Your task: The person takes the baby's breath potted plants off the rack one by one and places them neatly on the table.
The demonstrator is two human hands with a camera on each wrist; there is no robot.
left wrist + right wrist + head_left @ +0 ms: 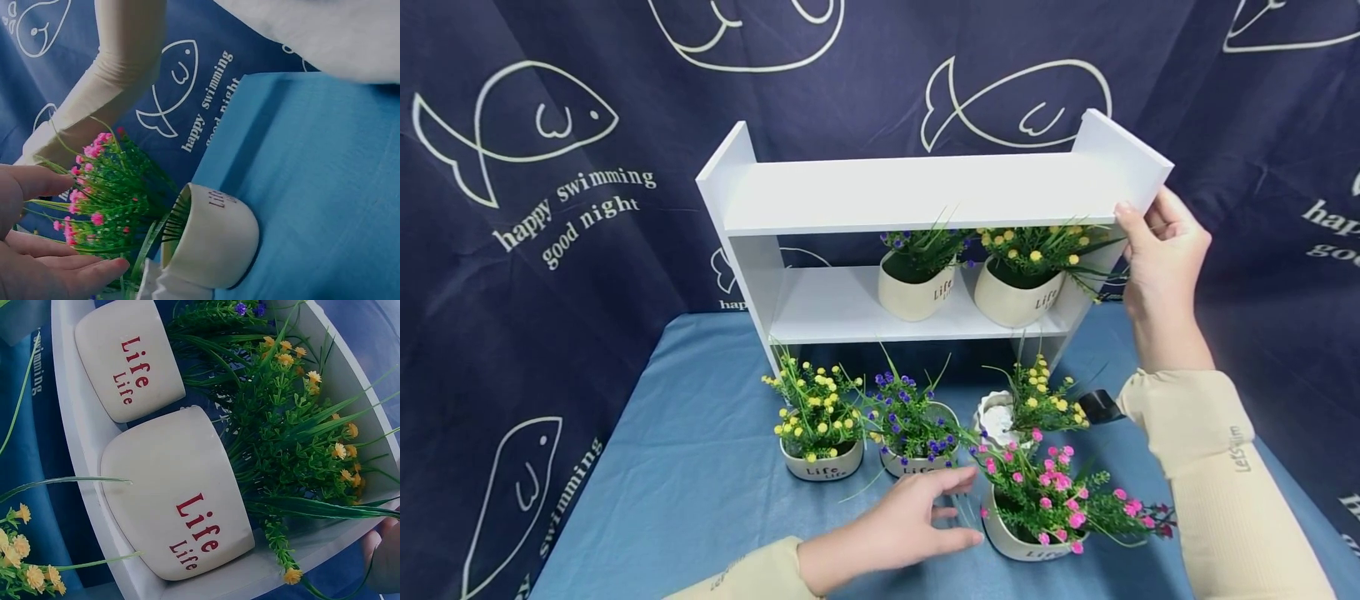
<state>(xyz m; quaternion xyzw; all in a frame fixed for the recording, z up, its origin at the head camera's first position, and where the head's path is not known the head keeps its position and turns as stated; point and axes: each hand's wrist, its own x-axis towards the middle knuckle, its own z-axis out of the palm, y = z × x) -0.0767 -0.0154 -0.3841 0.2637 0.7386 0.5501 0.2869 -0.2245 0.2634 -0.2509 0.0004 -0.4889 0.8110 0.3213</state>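
My right hand (1167,262) grips the right side panel of a white two-tier shelf (910,192), its thumb in front by the top board and its fingers behind the panel. My left hand (917,517) hovers with parted, relaxed fingers left of a cream pot of pink flowers (1052,496). In the left wrist view, those fingers are beside the pink blooms (94,150), and nothing is held. On the shelf's lower board stand a cream pot with purple flowers (916,290) and another with yellow flowers (1013,296); both show "Life" lettering in the right wrist view.
On the blue cloth (647,467) before the shelf stand a pot of yellow flowers (822,462), a pot of purple flowers (910,425) and a white scalloped pot (997,419) beside more yellow flowers. A dark fish-patterned curtain (865,108) hangs behind. A small black object (1101,407) sits by the right cuff.
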